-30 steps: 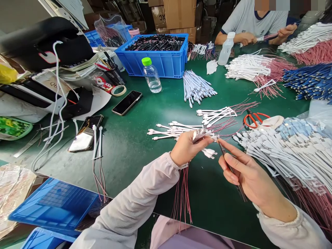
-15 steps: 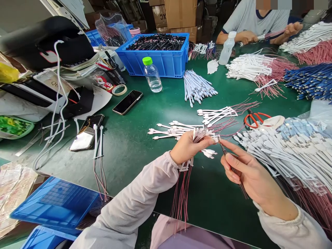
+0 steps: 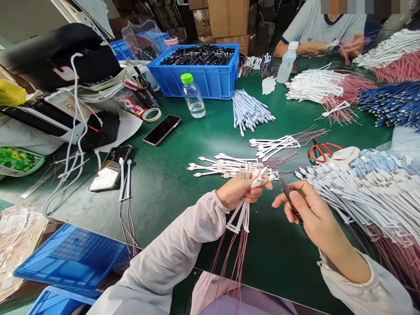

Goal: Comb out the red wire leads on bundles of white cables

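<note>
In the head view my left hand (image 3: 241, 190) is closed round a small bunch of white cables (image 3: 243, 216). Their connector ends stick out above the fingers, and thin red wires hang down past the table's front edge. A slim dark tool, perhaps tweezers (image 3: 289, 197), is gripped in my right hand (image 3: 306, 210); its tip is close to the held connectors, and I cannot tell whether it touches them. Just beyond my left hand lie loose white cables (image 3: 213, 165) with red wires. A further small group of white cables (image 3: 275, 143) rests behind them.
To the right are a large pile of white cables (image 3: 367, 197), red-handled scissors (image 3: 323, 151) and blue cables (image 3: 392, 103). A blue crate (image 3: 200, 78), a green-capped bottle (image 3: 193, 98) and a phone (image 3: 162, 130) stand or lie further back. A co-worker (image 3: 323, 35) handles wires across the table.
My left hand has turned, so the cable bunch shows more below and its connectors fan out above. My right hand has shifted slightly, tilting the tool. The co-worker's hands have moved.
</note>
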A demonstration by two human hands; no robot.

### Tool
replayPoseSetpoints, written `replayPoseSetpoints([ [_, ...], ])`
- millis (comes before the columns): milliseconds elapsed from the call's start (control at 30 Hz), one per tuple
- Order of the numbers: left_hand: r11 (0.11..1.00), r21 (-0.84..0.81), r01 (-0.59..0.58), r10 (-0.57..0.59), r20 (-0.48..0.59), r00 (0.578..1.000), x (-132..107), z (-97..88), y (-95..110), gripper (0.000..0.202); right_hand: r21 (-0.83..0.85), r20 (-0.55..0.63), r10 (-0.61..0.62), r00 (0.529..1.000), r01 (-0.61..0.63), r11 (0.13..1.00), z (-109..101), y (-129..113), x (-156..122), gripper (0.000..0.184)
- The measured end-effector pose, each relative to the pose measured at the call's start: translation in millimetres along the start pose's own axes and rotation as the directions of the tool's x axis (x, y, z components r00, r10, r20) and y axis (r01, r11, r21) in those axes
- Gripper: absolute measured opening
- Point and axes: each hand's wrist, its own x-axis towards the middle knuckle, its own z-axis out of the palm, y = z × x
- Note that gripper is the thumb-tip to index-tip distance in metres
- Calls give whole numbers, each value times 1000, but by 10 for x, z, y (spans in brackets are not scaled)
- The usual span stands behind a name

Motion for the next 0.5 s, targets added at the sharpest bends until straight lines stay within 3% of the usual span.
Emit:
replayPoseSetpoints([
  [100, 998, -31, 63, -61, 60, 996, 0, -22, -12, 26, -128, -52, -57, 997, 50, 991, -8, 24, 3, 20],
  [167, 995, -50, 88, -83, 94, 992, 1, -34, -20, 24, -125, -31, -50, 998, 46, 991, -43, 12, 9, 20],
  [267, 988, -97, 117, -105, 127, 986, 5, -46, -25, 20, 52, 223, 66, 973, -80, 995, -122, -43, 20, 23],
  [333, 978, -142, 154, -131, 157, 979, 11, -51, -25, 16, 150, 313, 99, 945, -152, 977, -159, -76, 26, 24],
  [500, 932, -250, 261, -192, 269, 944, 26, -66, -30, 8, 116, 91, 48, 995, -58, 992, -116, -57, 43, 20],
])
